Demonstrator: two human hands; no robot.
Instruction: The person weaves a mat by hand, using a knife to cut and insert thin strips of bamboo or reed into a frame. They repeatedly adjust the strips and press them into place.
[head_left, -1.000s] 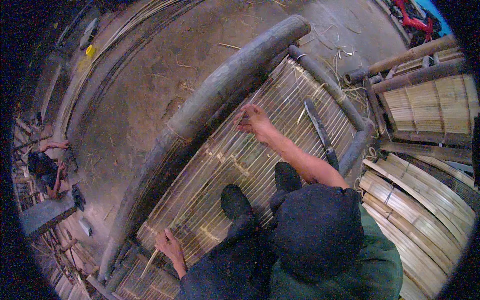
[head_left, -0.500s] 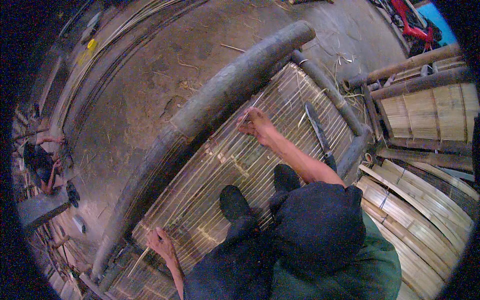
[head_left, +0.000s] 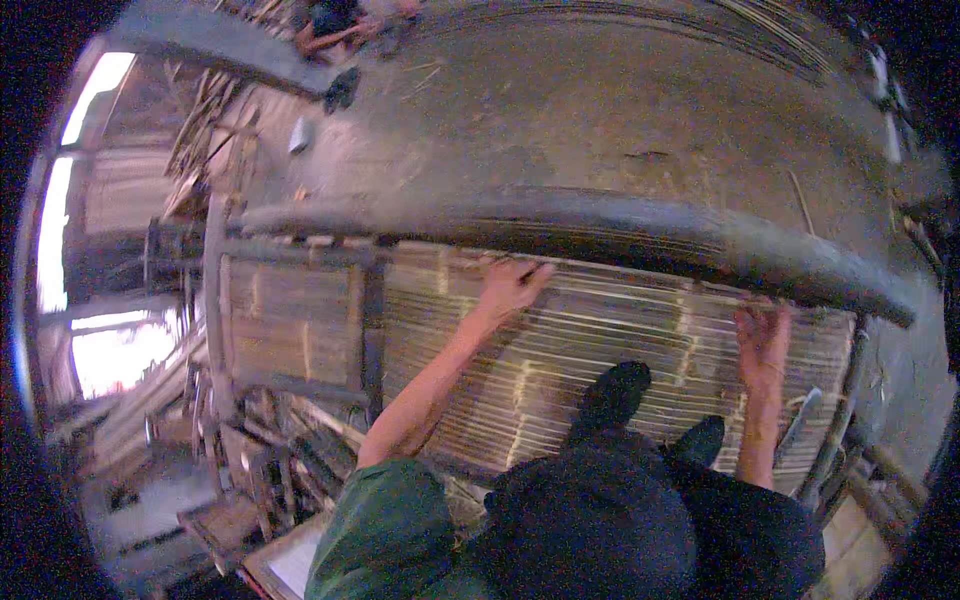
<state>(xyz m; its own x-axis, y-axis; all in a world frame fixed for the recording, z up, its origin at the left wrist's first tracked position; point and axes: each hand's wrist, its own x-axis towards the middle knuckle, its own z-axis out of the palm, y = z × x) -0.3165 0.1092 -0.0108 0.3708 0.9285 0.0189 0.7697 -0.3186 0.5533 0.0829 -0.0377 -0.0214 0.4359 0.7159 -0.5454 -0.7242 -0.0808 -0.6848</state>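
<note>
Under me lies a bench-like frame topped with thin bamboo slats (head_left: pixel 590 320), and my dark-shod feet (head_left: pixel 612 400) rest on it. At the far edge of the slats, my left hand (head_left: pixel 512 290) is closed with bent fingers on what looks like a thin bamboo strip (head_left: pixel 640 274). Farther right along that edge, my right hand (head_left: pixel 763 338) is also closed at the strip, its fingertips blurred. A thick dark bamboo pole (head_left: pixel 600 212) runs just beyond both hands. Near my right forearm, a long-bladed knife (head_left: pixel 799 418) lies on the slats.
Another person (head_left: pixel 335 30) sits at the far left beside a low grey plank (head_left: pixel 225 45). Wooden sticks (head_left: pixel 205 150) are heaped at the left, near bright openings. Long thin strips (head_left: pixel 770 40) lie across the floor at the far right. A stool-like wooden piece (head_left: pixel 225 520) stands lower left.
My view has swung left. My left hand has moved up to the slats' far edge; my right hand now lies toward the right end, with both hands still closed.
</note>
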